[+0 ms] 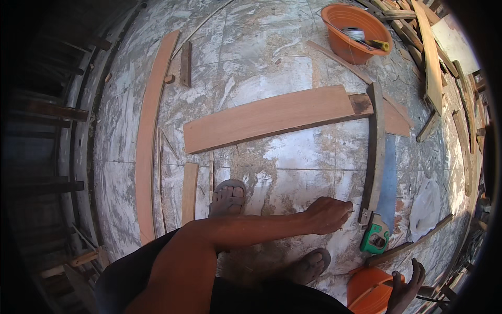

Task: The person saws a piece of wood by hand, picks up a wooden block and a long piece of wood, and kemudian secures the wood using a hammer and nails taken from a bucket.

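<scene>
My left hand [329, 214] reaches across with curled fingers, left of a grey timber batten [375, 146]; what it may hold is hidden. Beside the batten's lower end lies a saw's green handle [375, 238], with a long blue-grey strip [388, 178], apparently its blade, along the batten. My right hand [408, 290], fingers apart, is over or beside an orange bucket [361, 293] at lower right. A reddish plank [261, 118] lies crosswise on a darker piece of wood, its right end by the batten. My sandalled feet [227, 201] are on the stained floor [277, 188].
A long board [152, 141] and short offcuts [189, 193] lie on the left, beside dark slatted framing [57, 112]. An orange tub [345, 55] holding a coil and a yellow-handled tool stands at upper right, near piled timber [429, 68]. A white plastic bag [424, 209] lies right.
</scene>
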Demonstrator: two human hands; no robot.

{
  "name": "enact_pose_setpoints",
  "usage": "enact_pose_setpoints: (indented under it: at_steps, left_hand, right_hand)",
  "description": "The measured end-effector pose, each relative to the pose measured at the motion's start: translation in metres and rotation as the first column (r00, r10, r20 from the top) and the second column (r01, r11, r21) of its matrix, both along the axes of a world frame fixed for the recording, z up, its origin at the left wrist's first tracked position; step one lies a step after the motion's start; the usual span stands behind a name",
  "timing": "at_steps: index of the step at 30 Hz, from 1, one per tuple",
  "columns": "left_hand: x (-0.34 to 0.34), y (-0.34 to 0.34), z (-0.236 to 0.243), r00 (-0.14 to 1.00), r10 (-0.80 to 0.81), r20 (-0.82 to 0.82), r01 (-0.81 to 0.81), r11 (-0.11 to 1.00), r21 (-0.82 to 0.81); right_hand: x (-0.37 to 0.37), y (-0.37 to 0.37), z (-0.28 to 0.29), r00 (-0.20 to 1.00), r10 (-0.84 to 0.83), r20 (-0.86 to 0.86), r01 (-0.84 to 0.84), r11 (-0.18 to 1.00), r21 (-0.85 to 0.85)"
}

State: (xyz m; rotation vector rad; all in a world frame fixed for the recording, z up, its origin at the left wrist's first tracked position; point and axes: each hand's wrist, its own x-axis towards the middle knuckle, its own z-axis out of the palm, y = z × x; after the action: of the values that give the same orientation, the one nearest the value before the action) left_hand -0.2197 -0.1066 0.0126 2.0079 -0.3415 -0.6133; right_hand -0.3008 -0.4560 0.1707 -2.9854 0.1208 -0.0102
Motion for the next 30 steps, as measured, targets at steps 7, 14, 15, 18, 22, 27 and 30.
enact_pose_setpoints:
  at_steps: [7, 14, 15, 18, 22, 27, 30]
  left_hand:
    - [0.026, 0.020, -0.017, 0.962, 0.246, 0.119, -0.225, 0.960, -0.170]
    - [0.031, 0.025, -0.029, 0.964, 0.253, 0.077, -0.234, 0.952, -0.195]
    - [0.032, 0.025, -0.029, 0.970, 0.239, 0.033, -0.229, 0.955, -0.191]
    - [0.031, 0.030, -0.028, 0.957, 0.289, -0.042, -0.290, 0.926, -0.242]
    - [0.030, 0.032, -0.027, 0.946, 0.316, -0.071, -0.323, 0.919, -0.226]
    - [0.058, 0.059, -0.035, 0.891, 0.439, 0.121, -0.415, 0.892, -0.177]
    - [0.089, 0.081, -0.038, 0.779, 0.576, 0.246, -0.553, 0.817, -0.163]
  right_hand:
    - [-0.023, -0.157, 0.035, 0.828, -0.171, -0.534, -0.260, 0.726, -0.636]
    - [-0.019, -0.158, -0.006, 0.580, -0.381, -0.720, -0.299, 0.722, -0.623]
    - [-0.030, -0.159, -0.005, 0.537, -0.429, -0.727, -0.268, 0.730, -0.629]
    - [-0.047, -0.131, 0.008, 0.507, -0.440, -0.741, -0.239, 0.754, -0.612]
    - [-0.108, -0.145, 0.039, 0.538, -0.504, -0.676, -0.083, 0.766, -0.637]
    - [-0.237, -0.221, 0.089, 0.748, -0.363, -0.556, 0.177, 0.916, -0.360]
    - [-0.262, -0.188, 0.085, 0.754, -0.562, -0.341, 0.590, 0.807, -0.026]
